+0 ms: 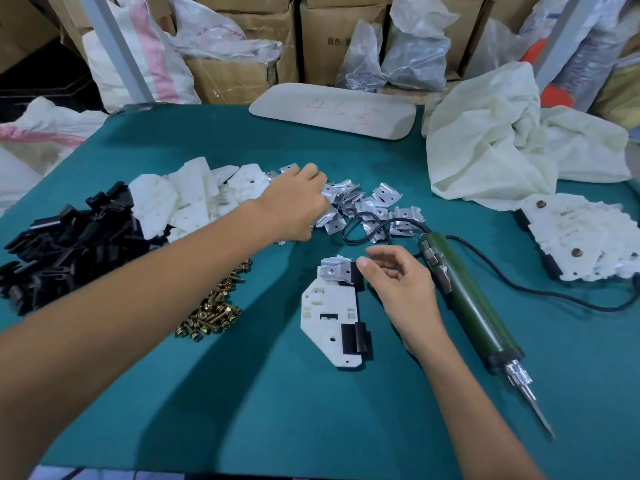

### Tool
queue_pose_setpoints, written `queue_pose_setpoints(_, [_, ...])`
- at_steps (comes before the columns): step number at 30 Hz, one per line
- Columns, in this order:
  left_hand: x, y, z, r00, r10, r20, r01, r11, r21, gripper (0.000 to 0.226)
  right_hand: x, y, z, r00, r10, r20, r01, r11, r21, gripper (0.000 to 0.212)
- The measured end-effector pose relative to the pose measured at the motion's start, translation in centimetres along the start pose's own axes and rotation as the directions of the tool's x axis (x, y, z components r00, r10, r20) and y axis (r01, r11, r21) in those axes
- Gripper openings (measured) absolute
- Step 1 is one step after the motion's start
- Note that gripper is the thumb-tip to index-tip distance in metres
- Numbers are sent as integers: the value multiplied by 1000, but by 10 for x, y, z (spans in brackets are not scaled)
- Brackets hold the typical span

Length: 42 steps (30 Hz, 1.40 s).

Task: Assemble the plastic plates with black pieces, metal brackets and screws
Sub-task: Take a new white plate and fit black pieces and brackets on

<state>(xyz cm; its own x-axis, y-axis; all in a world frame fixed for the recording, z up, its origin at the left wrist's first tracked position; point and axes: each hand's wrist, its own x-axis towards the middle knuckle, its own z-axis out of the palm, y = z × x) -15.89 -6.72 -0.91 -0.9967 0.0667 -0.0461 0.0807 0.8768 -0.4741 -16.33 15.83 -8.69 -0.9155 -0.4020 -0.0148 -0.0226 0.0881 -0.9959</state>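
Observation:
A white plastic plate (329, 306) lies mid-table with a black piece (354, 338) clipped on its lower right edge and a metal bracket (334, 270) sitting on its top end. My right hand (398, 282) hovers just right of that bracket, fingers loosely curled, holding nothing. My left hand (294, 206) reaches far into the pile of metal brackets (374, 206), fingers curled down among them; whether it grips one is hidden. Piles of white plates (187, 199), black pieces (69, 244) and brass screws (214, 306) lie to the left.
A green electric screwdriver (474, 306) lies right of the plate, bit pointing toward me, its black cable looping through the brackets. Finished plates (581, 237) are stacked at the right edge. A crumpled cloth (502, 143) and a foam pad (332, 112) sit at the back.

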Motion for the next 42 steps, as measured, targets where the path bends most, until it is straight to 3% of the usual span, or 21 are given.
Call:
queue_pose_setpoints(4, [9, -3, -9, 996, 80, 47, -86, 987, 139, 46, 1, 1, 0, 1000, 5, 1, -5, 1000, 7, 14])
queue_pose_setpoints(9, [20, 2, -11, 988, 113, 106, -129, 979, 156, 63, 0, -1, 0, 1000, 7, -3, -7, 1000, 1, 12])
queue_pose_setpoints(13, [25, 0, -14, 986, 146, 76, -155, 978, 137, 61, -3, -5, 0, 1000, 0, -4, 0, 1000, -2, 12])
queue_pose_setpoints(16, [15, -5, -19, 990, 117, -84, -121, 992, -38, 54, -4, -8, 0, 1000, -9, -4, 9, 1000, 5, 12])
queue_pose_setpoints(20, [-33, 0, -10, 936, -101, -337, -61, 897, -438, 48, -3, -10, 1, 1000, -6, -5, 6, 1000, -9, 11])
queue_pose_setpoints(24, [-96, 9, 21, 939, -300, -168, 111, 726, -678, 45, -4, -9, 1, 1000, -7, -1, 7, 1000, -24, 8])
queue_pose_setpoints(27, [-126, 12, 42, 931, -356, -81, 207, 696, -688, 40, -3, -10, 2, 1000, 0, 4, 1, 999, -44, 7])
queue_pose_setpoints(33, [-148, 18, 45, 908, -401, -122, 214, 693, -688, 39, -14, -11, -4, 999, -16, 41, 22, 991, -134, 5])
queue_pose_setpoints(38, [-161, 27, 24, 858, -469, -209, 155, 624, -766, 40, -30, -13, -15, 998, -1, 56, 9, 991, -135, 6])
queue_pose_setpoints(42, [-165, 56, 12, 894, -375, -245, 40, 611, -790, 40, -49, -14, -30, 991, 94, 94, -78, 984, -159, 12])
